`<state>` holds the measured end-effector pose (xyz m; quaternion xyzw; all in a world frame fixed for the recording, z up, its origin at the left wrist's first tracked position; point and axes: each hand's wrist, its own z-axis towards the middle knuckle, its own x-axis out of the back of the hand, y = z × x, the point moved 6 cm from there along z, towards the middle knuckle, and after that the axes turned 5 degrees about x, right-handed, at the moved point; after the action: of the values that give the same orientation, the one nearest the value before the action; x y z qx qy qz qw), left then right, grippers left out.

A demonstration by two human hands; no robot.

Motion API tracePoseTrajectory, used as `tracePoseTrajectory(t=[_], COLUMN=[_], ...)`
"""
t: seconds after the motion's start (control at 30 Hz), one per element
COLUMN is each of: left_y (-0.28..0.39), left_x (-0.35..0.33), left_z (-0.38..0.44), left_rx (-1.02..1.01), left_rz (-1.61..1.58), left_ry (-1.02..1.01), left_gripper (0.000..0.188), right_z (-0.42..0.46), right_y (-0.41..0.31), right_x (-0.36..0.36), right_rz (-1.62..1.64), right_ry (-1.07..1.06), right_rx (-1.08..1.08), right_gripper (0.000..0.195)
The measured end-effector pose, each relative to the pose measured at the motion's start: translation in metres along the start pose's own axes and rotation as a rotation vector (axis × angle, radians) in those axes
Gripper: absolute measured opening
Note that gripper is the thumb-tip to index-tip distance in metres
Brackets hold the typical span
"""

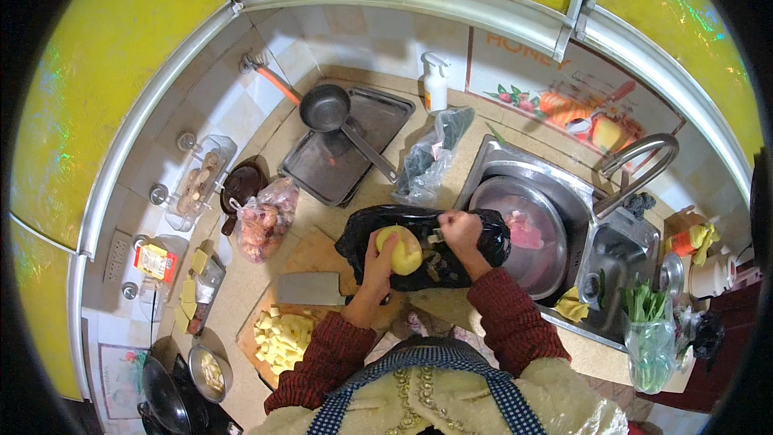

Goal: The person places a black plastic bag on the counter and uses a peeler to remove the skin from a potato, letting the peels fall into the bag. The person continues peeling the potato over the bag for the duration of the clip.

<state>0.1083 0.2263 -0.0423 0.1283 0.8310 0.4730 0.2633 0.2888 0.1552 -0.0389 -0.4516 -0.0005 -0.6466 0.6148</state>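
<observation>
My left hand (381, 263) grips a large peeled potato (407, 254) above an open black plastic bag (356, 235). To its right, my right hand (462, 234) is curled into a fist over the same bag. A small pale object (435, 236) shows at its fingers, mostly hidden; it may be a peeler. Dark peelings (432, 266) lie inside the bag. Left of my left hand, a cleaver (309, 288) rests flat on a wooden cutting board (314, 248). Pale yellow potato cubes (282, 338) are heaped on the board's near part.
A steel basin (558, 241) holding something pink sits in the sink (477, 160) at right, under a curved faucet (646, 145). Behind are a small frying pan (325, 107) on dark baking trays (386, 109), and a spray bottle (435, 87). Bagged onions (261, 226) stand left, bagged greens (649, 338) right.
</observation>
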Motion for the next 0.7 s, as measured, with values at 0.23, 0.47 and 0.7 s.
tracePoseTrajectory(t=[0.23, 0.47, 0.7], left_y=[-0.003, 0.009, 0.007], left_x=[0.01, -0.004, 0.003], left_z=[0.017, 0.007, 0.02], left_rx=[-0.046, -0.136, -0.114], left_rz=[0.038, 0.152, 0.142], left_ry=[0.124, -0.006, 0.135], left_gripper=[0.043, 0.046, 0.039], right_z=[-0.003, -0.003, 0.005], right_y=[-0.068, -0.005, -0.079], right_x=[0.006, -0.014, 0.014], right_rz=[0.144, -0.04, 0.133], right_ry=[-0.03, 0.0, 0.029], right_rx=[0.216, 0.105, 0.234], right_gripper=[0.018, 0.022, 0.018])
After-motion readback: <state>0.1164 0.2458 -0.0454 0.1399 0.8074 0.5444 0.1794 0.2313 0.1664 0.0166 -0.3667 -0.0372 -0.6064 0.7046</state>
